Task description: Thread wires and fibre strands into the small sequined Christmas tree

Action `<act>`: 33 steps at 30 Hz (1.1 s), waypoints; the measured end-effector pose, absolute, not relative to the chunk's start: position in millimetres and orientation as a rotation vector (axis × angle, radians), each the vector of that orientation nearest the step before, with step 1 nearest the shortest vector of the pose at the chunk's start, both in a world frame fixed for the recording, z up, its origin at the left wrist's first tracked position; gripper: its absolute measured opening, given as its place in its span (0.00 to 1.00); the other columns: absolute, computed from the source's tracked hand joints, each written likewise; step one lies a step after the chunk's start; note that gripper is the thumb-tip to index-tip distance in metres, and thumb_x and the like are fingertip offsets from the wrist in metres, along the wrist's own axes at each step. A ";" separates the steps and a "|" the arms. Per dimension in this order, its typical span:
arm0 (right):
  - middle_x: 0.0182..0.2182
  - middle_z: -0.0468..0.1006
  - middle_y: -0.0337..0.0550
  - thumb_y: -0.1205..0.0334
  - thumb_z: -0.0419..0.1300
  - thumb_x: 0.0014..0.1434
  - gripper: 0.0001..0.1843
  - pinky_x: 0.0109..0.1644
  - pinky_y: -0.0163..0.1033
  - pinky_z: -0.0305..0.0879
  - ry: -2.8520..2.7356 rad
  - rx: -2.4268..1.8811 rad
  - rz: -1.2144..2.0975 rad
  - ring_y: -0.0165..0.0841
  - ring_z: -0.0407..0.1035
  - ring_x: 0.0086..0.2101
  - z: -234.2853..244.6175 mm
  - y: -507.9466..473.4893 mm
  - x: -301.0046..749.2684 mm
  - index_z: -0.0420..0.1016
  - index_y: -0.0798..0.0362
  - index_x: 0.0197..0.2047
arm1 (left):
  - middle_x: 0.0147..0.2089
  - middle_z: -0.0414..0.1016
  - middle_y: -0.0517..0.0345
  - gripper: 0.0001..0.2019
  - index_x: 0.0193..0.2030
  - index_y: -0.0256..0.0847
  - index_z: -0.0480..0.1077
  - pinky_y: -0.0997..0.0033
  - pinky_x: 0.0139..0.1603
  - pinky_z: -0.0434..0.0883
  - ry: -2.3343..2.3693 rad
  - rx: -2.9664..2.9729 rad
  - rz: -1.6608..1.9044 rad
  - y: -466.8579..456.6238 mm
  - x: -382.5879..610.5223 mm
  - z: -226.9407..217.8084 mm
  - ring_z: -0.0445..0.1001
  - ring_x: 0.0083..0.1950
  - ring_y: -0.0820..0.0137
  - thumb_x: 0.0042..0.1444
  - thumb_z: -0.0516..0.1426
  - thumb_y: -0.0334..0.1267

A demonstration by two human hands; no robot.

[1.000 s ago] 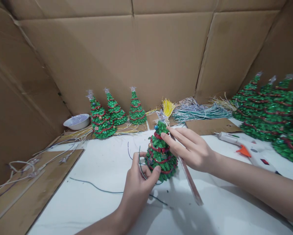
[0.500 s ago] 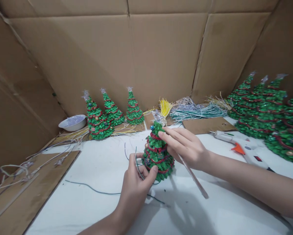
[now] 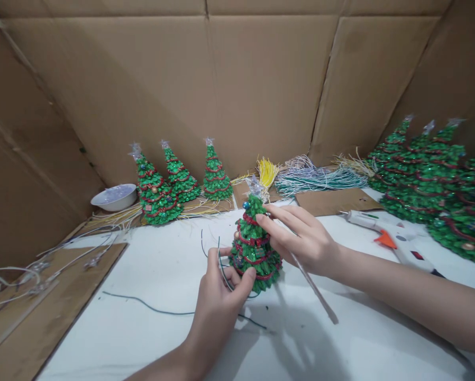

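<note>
A small green glitter Christmas tree (image 3: 254, 246) with red garland, tiny baubles and a clear star top stands on the white tabletop. My left hand (image 3: 221, 293) pinches its lower left edge, with a thin dark green wire (image 3: 170, 311) looped between the fingers and trailing left across the table. My right hand (image 3: 301, 238) is closed on a clear glue stick (image 3: 314, 291) that points down and right, while its fingertips touch the tree's upper right side.
Three finished trees (image 3: 177, 180) and a white bowl (image 3: 114, 197) stand at the back left. Wire bundles (image 3: 317, 177) lie at the back, a glue gun (image 3: 388, 238) and many more trees (image 3: 431, 185) to the right. Cardboard walls (image 3: 237, 84) surround; cardboard sheet (image 3: 43, 312) with white wires lies left.
The view has shifted slightly; the tree and both hands sit a little further left. The glue stick has swung to point more to the right. Both grips are unchanged.
</note>
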State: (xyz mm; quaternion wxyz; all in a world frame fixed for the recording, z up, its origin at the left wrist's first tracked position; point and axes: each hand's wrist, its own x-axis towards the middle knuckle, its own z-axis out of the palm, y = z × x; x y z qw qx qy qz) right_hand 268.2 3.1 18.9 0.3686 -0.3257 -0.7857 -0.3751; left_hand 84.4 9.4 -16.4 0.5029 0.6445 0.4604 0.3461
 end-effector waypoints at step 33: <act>0.37 0.75 0.58 0.76 0.48 0.57 0.13 0.35 0.43 0.68 -1.922 -1.063 -0.712 0.38 0.69 0.35 25.4 -14.5 247.0 0.69 0.66 0.44 | 0.18 0.58 0.73 0.17 0.43 0.43 0.52 0.80 0.21 0.58 1.079 1.615 0.847 7.8 82.1 -18.1 0.58 0.17 0.79 0.53 0.54 0.46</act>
